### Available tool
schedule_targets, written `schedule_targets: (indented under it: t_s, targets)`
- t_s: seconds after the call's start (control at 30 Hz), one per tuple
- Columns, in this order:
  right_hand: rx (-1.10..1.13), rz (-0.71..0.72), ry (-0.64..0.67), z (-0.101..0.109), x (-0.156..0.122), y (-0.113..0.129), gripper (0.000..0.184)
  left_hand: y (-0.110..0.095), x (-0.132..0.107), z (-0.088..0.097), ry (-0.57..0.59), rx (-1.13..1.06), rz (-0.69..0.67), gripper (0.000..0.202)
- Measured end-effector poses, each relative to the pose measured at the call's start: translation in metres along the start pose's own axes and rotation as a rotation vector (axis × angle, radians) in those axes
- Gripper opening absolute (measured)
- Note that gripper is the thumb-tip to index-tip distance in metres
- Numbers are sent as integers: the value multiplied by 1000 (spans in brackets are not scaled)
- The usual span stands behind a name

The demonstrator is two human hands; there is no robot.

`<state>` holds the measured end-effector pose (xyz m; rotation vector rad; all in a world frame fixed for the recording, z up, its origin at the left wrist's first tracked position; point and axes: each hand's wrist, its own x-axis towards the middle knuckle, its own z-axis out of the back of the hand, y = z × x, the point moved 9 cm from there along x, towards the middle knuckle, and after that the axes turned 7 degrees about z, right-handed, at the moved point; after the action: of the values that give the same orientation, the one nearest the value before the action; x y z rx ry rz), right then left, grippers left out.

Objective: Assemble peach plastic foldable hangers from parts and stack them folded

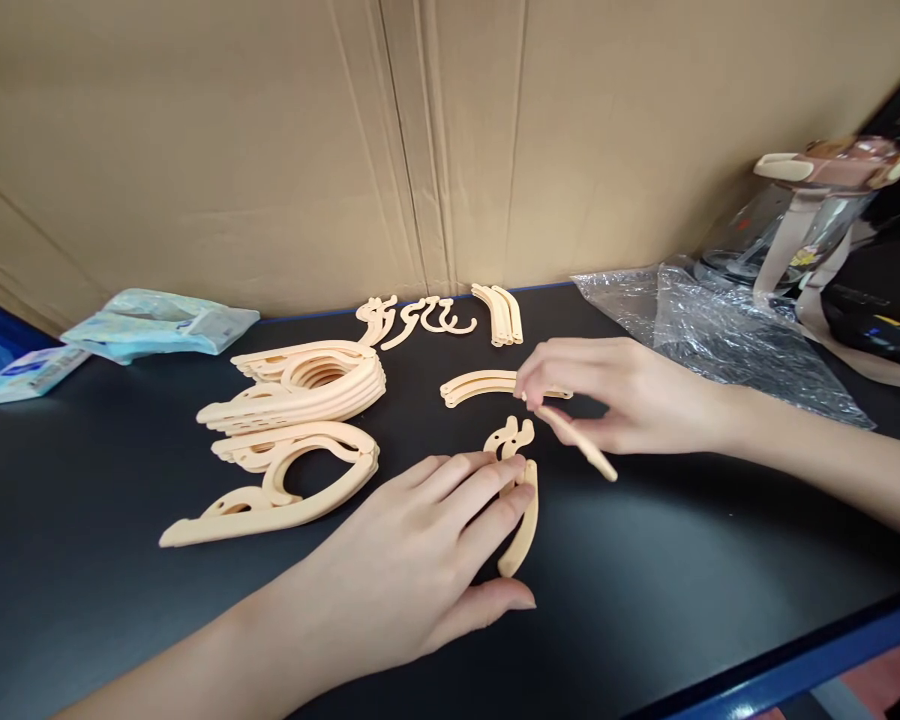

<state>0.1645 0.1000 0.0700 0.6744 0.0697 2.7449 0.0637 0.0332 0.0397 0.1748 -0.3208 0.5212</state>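
My left hand [427,545] lies flat on the black table, fingers stretched over a peach plastic hook piece [511,440] and a curved arm piece [525,525]. My right hand [622,392] pinches another curved peach arm piece [581,448] just above the table, right of the hook piece. Two more curved arm pieces [476,385] lie behind my hands. Two stacks of folded peach hangers [292,430] sit to the left.
Loose hooks [412,318] and several curved arms [501,315] lie along the cardboard wall [420,140]. Blue packets [157,325] are at the left. Crumpled clear plastic [712,330] and a glass jug [802,220] stand at the right. The table's blue edge [795,665] is near.
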Motion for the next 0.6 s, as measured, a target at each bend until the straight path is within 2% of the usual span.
schedule_targets:
  t_s: [0.13, 0.27, 0.37, 0.6]
  targets:
    - [213, -252, -167, 2, -8, -31, 3, -1, -2, 1, -4, -25, -22, 49]
    - [325, -456, -247, -7, -20, -55, 16, -1, -3, 1, 3, -36, -18, 46]
    - [265, -460, -241, -11, -21, -57, 20, 0, -3, 1, 2, -40, -11, 43]
    - [2, -296, -181, -12, -13, -33, 4, -1, -5, 0, -33, -45, -21, 41]
